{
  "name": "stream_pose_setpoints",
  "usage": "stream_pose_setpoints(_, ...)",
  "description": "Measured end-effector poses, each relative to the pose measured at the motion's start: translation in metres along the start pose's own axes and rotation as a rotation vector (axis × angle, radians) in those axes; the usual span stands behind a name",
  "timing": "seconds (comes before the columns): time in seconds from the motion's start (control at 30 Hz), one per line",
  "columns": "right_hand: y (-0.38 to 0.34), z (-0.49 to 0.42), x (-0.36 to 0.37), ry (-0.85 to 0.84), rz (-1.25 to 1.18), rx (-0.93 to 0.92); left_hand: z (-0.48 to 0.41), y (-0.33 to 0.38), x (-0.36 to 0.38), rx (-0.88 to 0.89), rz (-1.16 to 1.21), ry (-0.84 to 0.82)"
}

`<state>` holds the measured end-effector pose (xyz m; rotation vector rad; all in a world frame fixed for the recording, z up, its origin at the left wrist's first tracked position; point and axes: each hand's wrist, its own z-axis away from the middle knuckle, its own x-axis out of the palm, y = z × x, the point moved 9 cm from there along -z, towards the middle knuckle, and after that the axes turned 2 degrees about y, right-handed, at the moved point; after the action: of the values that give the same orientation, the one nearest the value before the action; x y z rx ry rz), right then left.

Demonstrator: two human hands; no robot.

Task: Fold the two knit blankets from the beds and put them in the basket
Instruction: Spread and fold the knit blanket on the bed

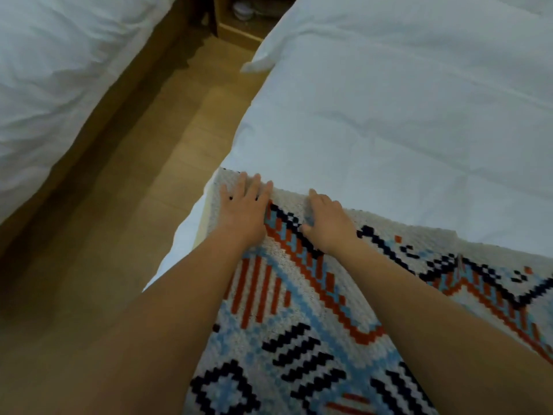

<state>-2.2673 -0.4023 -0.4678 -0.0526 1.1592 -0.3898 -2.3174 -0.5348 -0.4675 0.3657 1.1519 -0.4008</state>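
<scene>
Though flat: both hands (287, 214) on blanket (299, 339).

Bedroom: two white-sheeted beds (404, 100) over wood floor (155, 163).

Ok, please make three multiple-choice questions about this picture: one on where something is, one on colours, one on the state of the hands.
1. Where does the knit blanket lie?
A. On the wooden floor
B. On the bed with the white duvet, at its near corner
C. In a basket

2. Which colours make the blanket's pattern?
A. Green and yellow
B. Pink and grey
C. Orange-red, light blue, dark navy and white

3. What are the left hand and right hand doing?
A. Both rest on the blanket near its far edge
B. Both are raised in the air
C. One holds a basket

Answers:
1 B, the blanket lies on the white duvet at the corner beside the floor.
2 C, these four colours show in the blocky pattern.
3 A, both palms face down on the knit.
</scene>
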Motion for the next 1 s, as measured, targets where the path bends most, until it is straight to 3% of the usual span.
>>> stream_pose_setpoints(0.1,0.007,-0.010,0.003,-0.052,0.054,0.074,-0.015,-0.015,-0.008,-0.101,-0.082,0.031)
stream_pose_setpoints(0.2,0.007,-0.019,-0.011,0.064,0.098,0.059,-0.025,-0.018,-0.018,-0.108,-0.160,0.082)
stream_pose_setpoints(0.53,0.012,-0.078,-0.128,0.612,-0.337,0.172,-0.092,-0.048,-0.105,-0.317,0.415,0.494)
stream_pose_setpoints(0.6,0.017,-0.088,-0.110,0.537,-0.434,0.212,-0.099,-0.041,-0.094,-0.280,0.520,0.446)
stream_pose_setpoints(0.7,0.004,-0.087,-0.034,0.109,-0.298,0.116,-0.089,-0.019,-0.048,-0.164,0.375,0.245)
stream_pose_setpoints(0.73,0.000,-0.083,-0.015,0.041,-0.216,0.067,-0.084,-0.016,-0.032,-0.158,0.343,0.188)
stream_pose_setpoints(0.83,-0.001,-0.074,0.011,0.030,-0.119,0.015,-0.072,-0.010,0.004,-0.142,0.338,0.050)
stream_pose_setpoints(1.0,-0.004,-0.057,0.013,0.002,-0.039,-0.009,-0.057,0.004,0.007,-0.112,0.303,0.026)
